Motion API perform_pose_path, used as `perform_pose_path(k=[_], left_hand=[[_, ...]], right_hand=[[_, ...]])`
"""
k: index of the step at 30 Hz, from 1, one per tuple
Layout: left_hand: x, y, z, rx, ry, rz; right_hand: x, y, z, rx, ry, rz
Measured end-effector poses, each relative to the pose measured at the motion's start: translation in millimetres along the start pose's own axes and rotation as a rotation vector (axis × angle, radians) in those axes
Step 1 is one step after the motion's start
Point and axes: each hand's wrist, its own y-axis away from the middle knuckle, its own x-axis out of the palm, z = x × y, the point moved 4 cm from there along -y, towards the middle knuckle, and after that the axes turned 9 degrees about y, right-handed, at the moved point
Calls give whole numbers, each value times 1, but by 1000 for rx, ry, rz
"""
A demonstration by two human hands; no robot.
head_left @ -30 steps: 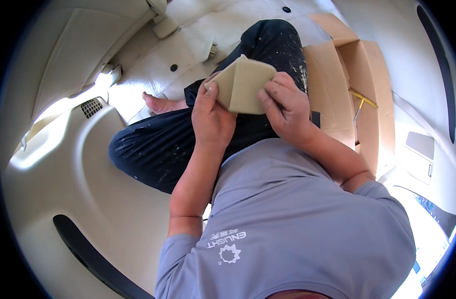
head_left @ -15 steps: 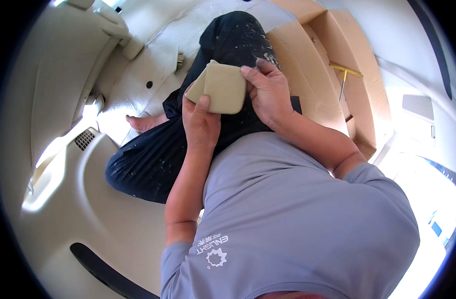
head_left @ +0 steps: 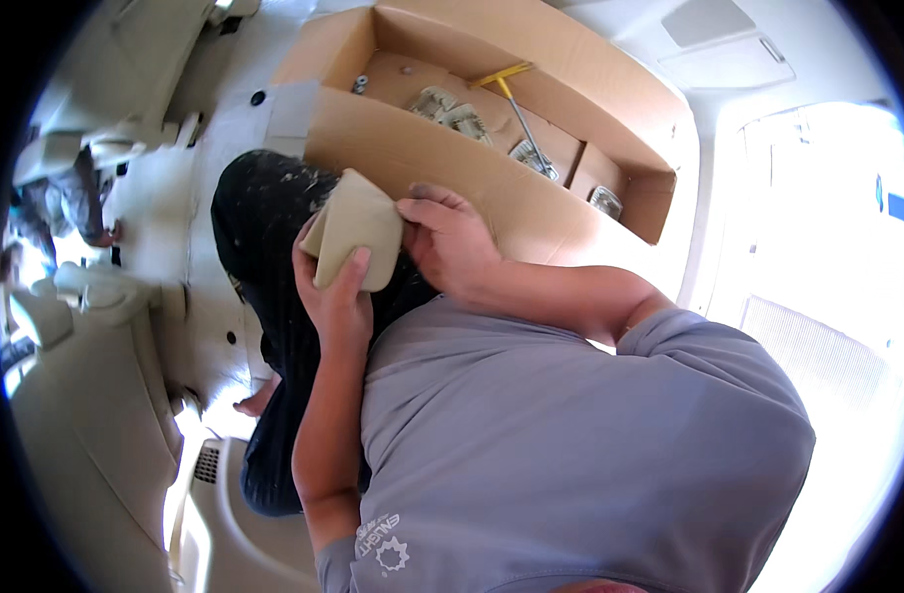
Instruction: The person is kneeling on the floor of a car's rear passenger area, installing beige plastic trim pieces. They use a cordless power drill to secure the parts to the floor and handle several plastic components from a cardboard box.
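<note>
Two beige, rounded-square plastic covers [head_left: 361, 229] lie one against the other, held over my lap. My left hand [head_left: 333, 296] is closed around their lower left part, with its thumb on the front face. At the right edge, my right hand [head_left: 444, 237] has its thumb and fingers pinched together against the front cover. The fingertips behind the covers are hidden. Most of the rear cover is hidden too; only a strip shows at the left.
Beyond my knee stands a long open cardboard box [head_left: 422, 153]. Inside lie a yellow T-handled tool [head_left: 516, 104] and several clear or silvery moulded pieces [head_left: 462, 121]. Pale seats [head_left: 86, 415] line the left. Another person [head_left: 72, 203] is at the far left.
My view has swung to the right, bringing the box's inside into sight. The covers are tilted more, and both hands stay on them.
</note>
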Motion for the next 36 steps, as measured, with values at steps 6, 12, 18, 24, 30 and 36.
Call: perform_pose_path(k=[6,12,18,24,30,36], left_hand=[[62,-68,23,-231,-610,599],[118,-121,77,-220,-1052,1017],[64,-102,83,-84,-1068,990],[36,-83,63,-498,-886,713],[32,-82,65,-461,-802,700],[30,-80,67,-368,-805,699]], right_hand=[[-163,38,114,-509,1527,-484],[-321,35,202,227,2106,-522],[-315,-5,171,89,2093,-242],[-257,-29,160,36,2387,-265],[-228,-83,130,-194,2109,-110],[-233,-109,116,-121,1990,55]])
